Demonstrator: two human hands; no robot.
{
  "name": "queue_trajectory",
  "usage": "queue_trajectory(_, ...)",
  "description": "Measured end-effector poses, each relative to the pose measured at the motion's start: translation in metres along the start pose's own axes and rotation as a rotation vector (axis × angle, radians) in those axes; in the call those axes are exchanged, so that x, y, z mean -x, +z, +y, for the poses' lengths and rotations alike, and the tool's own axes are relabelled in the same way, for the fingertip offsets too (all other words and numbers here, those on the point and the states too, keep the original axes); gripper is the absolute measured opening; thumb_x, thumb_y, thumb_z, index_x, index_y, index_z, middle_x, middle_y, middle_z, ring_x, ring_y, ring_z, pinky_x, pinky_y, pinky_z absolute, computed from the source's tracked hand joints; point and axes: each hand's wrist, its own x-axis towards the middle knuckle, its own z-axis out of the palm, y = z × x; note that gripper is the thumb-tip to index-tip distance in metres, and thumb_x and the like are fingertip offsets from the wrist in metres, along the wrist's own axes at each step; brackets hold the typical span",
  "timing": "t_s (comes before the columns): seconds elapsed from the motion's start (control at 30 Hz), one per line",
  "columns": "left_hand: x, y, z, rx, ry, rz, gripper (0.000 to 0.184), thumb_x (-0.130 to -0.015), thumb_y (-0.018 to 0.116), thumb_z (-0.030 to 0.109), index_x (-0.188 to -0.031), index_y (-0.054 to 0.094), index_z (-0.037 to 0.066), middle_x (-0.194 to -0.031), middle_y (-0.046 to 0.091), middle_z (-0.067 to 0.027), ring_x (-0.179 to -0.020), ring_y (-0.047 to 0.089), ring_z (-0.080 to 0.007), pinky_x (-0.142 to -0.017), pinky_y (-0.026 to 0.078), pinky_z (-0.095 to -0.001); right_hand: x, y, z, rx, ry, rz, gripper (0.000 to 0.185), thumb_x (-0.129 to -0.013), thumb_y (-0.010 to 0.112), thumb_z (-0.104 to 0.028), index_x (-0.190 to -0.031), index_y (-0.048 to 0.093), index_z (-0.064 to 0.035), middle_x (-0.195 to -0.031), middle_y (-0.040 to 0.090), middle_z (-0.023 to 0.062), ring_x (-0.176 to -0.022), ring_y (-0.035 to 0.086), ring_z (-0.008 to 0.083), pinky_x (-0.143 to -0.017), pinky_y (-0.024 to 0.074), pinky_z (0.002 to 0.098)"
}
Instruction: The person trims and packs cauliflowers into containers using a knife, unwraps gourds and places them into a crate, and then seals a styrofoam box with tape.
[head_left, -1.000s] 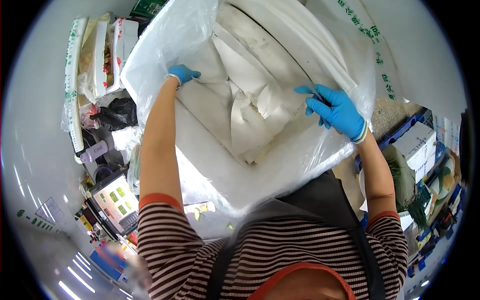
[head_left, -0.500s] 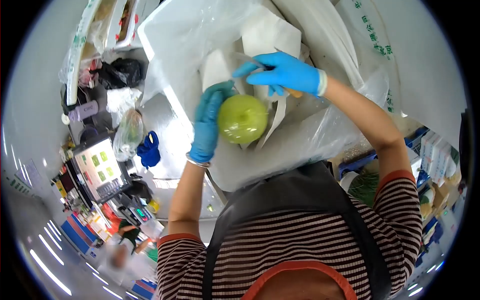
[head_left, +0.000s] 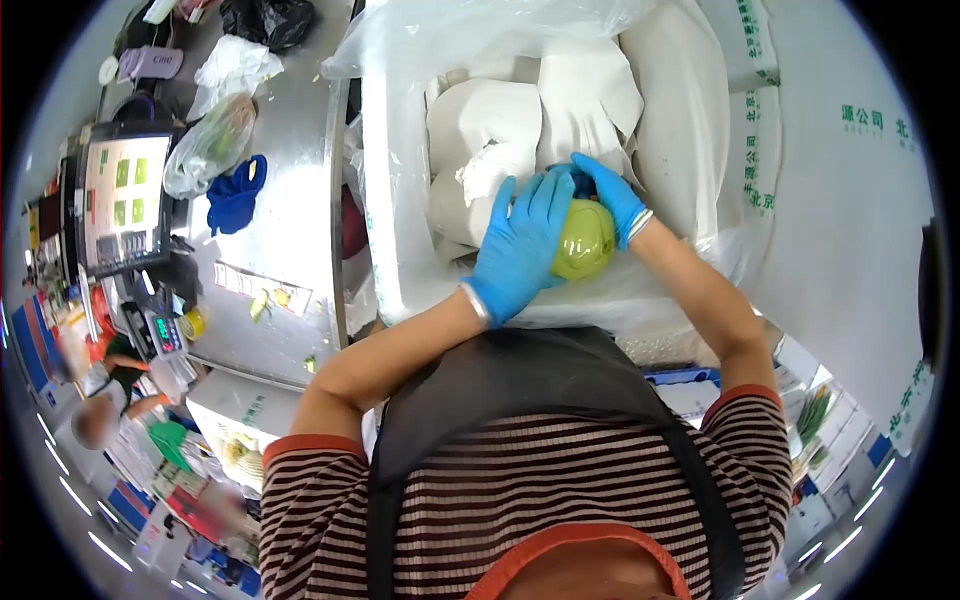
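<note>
A glossy, pale-green ball of produce (head_left: 584,243), cabbage-like in shape, lies between my two blue-gloved hands at the near side of a lined box. Long fingers of my left hand (head_left: 522,240) stretch along its left side, the palm pressed close to it. My right hand (head_left: 612,200) curls around the upper right of the ball, its fingertips meeting the left hand's at the far side. Part of the ball is hidden under the fingers. White sheets of paper (head_left: 490,115) lie crumpled in the box just beyond my hands.
The white foam box (head_left: 385,230) has a clear plastic liner (head_left: 500,25) over its rim. To the left, a metal counter (head_left: 290,200) bears a blue cloth (head_left: 236,195), a plastic bag (head_left: 212,145) and a touchscreen (head_left: 128,195). Other people are at lower left.
My view has turned rightward. My left hand has shifted over the green ball's left side; my right hand has come down from above onto it. The tool-like item in my right hand no longer shows.
</note>
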Motion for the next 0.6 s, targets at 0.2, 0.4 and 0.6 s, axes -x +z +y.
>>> queue_trajectory(0.2,0.016,-0.011,0.002,0.278,-0.014,0.242,0.093,-0.063,0.086,0.027,-0.141,0.041,0.001,-0.137,0.049,-0.0210,-0.120,0.053,-0.0363,-0.105,0.040,-0.0440,0.008,0.027,0.012,-0.136,-0.026,-0.007,0.032,-0.093,0.060,-0.037,-0.102,0.071,-0.0083,-0.092,0.068,0.0090,-0.087,0.065,0.0249,-0.085,0.0549,0.0410)
queue_trajectory(0.4,0.022,-0.015,-0.023,0.362,0.003,0.326,0.093,-0.063,0.089,0.031,-0.139,0.044,0.004,-0.130,0.055,-0.0181,-0.118,0.056,-0.0352,-0.101,0.044,-0.0425,0.009,0.046,0.008,-0.039,-0.138,-0.117,0.027,-0.093,0.060,-0.030,-0.103,0.070,-0.0074,-0.093,0.068,0.0076,-0.085,0.064,0.0223,-0.077,0.0546,0.0353)
queue_trajectory(0.6,0.011,-0.052,-0.018,0.554,-0.034,0.399,0.095,-0.058,0.092,0.034,-0.136,0.047,0.005,-0.123,0.062,-0.0142,-0.112,0.062,-0.0283,-0.096,0.050,-0.0400,0.064,0.064,-0.023,0.151,-0.494,-0.224,0.028,-0.096,0.059,-0.030,-0.104,0.069,-0.0049,-0.090,0.067,0.0058,-0.085,0.062,0.0156,-0.081,0.0511,0.0289)
